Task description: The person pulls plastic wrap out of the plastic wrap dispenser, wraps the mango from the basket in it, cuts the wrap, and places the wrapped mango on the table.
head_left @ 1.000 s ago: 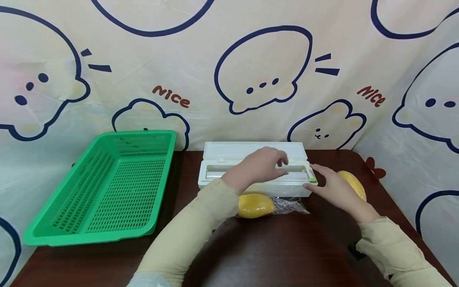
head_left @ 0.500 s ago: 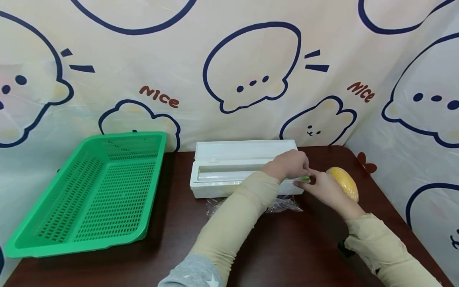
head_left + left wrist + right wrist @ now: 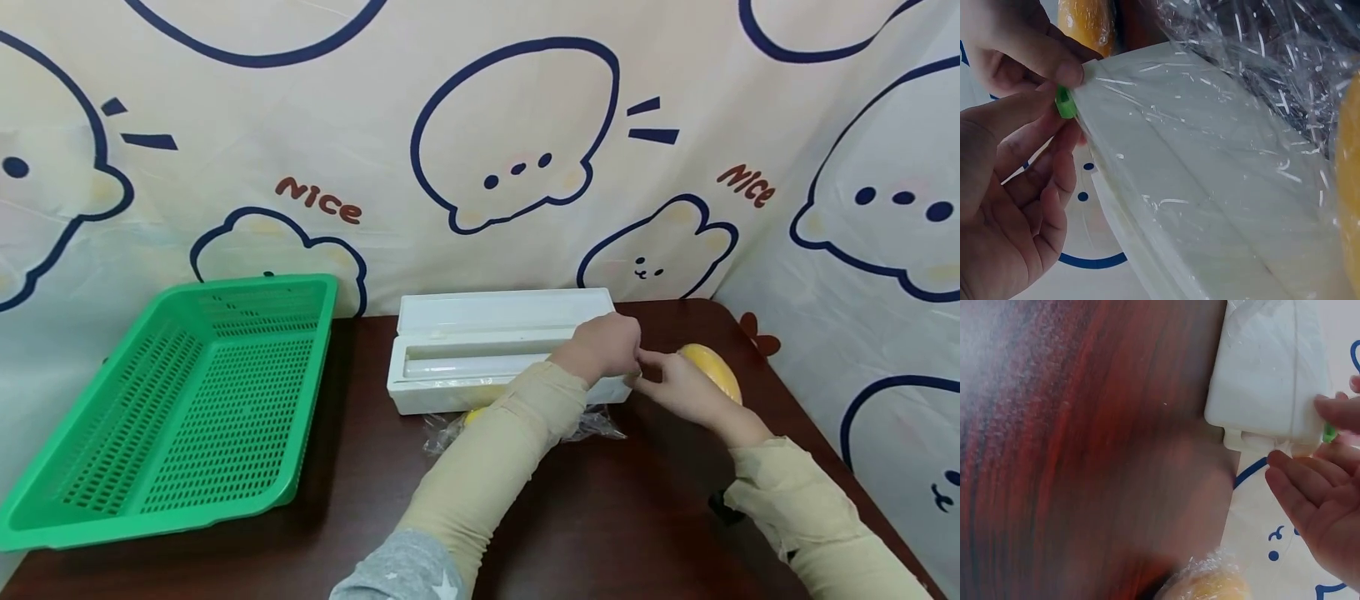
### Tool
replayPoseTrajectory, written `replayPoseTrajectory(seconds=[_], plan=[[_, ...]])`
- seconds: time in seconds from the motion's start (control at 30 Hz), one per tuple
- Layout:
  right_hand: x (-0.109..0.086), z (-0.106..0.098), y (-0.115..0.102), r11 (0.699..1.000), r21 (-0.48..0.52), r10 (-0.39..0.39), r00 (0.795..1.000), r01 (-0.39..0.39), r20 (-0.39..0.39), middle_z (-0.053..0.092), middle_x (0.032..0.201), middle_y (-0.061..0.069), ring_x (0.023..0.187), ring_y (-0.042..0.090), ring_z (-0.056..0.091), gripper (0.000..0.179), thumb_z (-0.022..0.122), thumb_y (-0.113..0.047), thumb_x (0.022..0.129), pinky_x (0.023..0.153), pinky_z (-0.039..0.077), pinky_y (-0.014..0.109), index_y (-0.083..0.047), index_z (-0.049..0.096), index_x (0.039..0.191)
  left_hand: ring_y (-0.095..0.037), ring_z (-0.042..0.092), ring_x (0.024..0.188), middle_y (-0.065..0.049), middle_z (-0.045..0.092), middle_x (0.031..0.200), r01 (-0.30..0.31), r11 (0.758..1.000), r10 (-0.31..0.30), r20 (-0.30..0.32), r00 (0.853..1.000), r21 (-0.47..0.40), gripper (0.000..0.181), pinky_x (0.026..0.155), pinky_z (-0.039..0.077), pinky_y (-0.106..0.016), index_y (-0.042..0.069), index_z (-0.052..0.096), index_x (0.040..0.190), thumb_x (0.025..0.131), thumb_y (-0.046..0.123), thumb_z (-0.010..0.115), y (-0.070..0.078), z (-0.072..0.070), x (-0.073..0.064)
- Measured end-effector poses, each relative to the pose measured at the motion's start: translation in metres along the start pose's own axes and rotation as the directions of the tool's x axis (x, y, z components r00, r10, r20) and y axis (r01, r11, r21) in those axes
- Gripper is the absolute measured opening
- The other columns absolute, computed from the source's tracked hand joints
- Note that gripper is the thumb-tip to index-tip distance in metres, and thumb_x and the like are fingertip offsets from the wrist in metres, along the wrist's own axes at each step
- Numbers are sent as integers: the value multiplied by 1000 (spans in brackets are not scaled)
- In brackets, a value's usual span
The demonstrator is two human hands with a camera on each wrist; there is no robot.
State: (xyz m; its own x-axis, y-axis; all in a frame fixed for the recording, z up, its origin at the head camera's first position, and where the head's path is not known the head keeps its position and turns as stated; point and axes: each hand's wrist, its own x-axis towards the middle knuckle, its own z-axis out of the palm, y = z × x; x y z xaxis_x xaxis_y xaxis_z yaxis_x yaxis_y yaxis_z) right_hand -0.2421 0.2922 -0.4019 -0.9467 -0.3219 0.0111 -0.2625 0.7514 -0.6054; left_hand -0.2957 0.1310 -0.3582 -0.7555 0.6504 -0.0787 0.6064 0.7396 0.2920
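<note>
The white cling film dispenser (image 3: 442, 397) lies lengthwise before me, its lid (image 3: 502, 311) tipped back and a pale film roll (image 3: 461, 366) inside. In the left wrist view, my left hand (image 3: 1019, 181) pinches the small green slide cutter (image 3: 1065, 103) at the box's right end, close to my right hand's thumb. My right hand (image 3: 686, 389) holds that same end corner, its palm partly turned up in the right wrist view. Clear film covers the box front. A film-wrapped yellow fruit, mango-like (image 3: 474, 415), lies in front of the box, mostly hidden behind my left arm.
To the left stands a green perforated basket (image 3: 317, 367). Another wrapped yellow fruit (image 3: 716, 373) lies just beyond my right hand. Crumpled film (image 3: 597, 425) spreads on the dark wooden table (image 3: 600, 525). A printed cloth (image 3: 337, 100) hangs close behind the box.
My left hand has moved right along the box from above its middle and taken hold of the green cutter. My right hand stays at the end. The head view has shifted slightly right.
</note>
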Motion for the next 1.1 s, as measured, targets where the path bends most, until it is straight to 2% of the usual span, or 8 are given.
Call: replayPoseTrajectory(seconds=[0.17,0.3,0.37,0.53,0.77,0.83,1.1], plan=[[4,-5,1,1000,-31,-6,999,7,34,57,65,4,53,16,50,48,70,-15,98,56,46,26,7,57,139,-8,52,63,8,61,66,1,1000,-1,-1,1000,13,23,58,48,-24,16,69,70,92,19,76,2,0,0],[7,-9,0,998,-62,-9,999,12,52,63,71,6,61,16,55,45,72,-15,97,60,47,26,8,62,134,-8,54,65,8,63,68,-9,1000,9,7,1000,23,22,60,49,-24,16,72,73,95,19,73,2,-1,2],[9,-9,-1,996,-83,-15,998,20,56,63,70,6,59,15,54,45,73,-14,96,59,47,26,9,61,133,-9,54,66,8,63,70,-11,999,11,12,1000,37,21,60,49,-25,16,72,75,96,19,71,1,-1,2],[10,-7,0,990,-131,-41,998,48,57,57,63,4,52,13,49,49,73,-13,96,56,45,25,12,59,135,-9,54,67,8,62,69,-24,998,23,22,999,60,20,63,49,-25,17,72,77,97,19,69,-2,-1,3],[9,-5,-2,991,-134,-23,998,31,63,49,58,0,48,14,46,53,73,-12,96,53,44,24,12,55,139,-9,40,58,7,35,54,-60,998,59,41,997,28,40,52,36,-23,18,51,60,95,15,72,-11,-2,-1],[8,-6,-3,991,-131,-10,998,19,69,47,57,0,47,14,45,54,72,-13,96,51,43,24,11,53,141,-8,39,58,8,34,54,-74,997,73,44,996,19,43,52,35,-23,18,49,58,94,15,73,-13,-2,-2],[6,-7,-6,988,-154,-13,998,23,67,51,58,1,45,14,44,58,72,-13,97,49,43,24,10,49,144,-10,47,63,8,46,55,-107,994,107,51,993,1,35,56,40,-23,16,61,61,94,16,74,-18,-6,-5]])
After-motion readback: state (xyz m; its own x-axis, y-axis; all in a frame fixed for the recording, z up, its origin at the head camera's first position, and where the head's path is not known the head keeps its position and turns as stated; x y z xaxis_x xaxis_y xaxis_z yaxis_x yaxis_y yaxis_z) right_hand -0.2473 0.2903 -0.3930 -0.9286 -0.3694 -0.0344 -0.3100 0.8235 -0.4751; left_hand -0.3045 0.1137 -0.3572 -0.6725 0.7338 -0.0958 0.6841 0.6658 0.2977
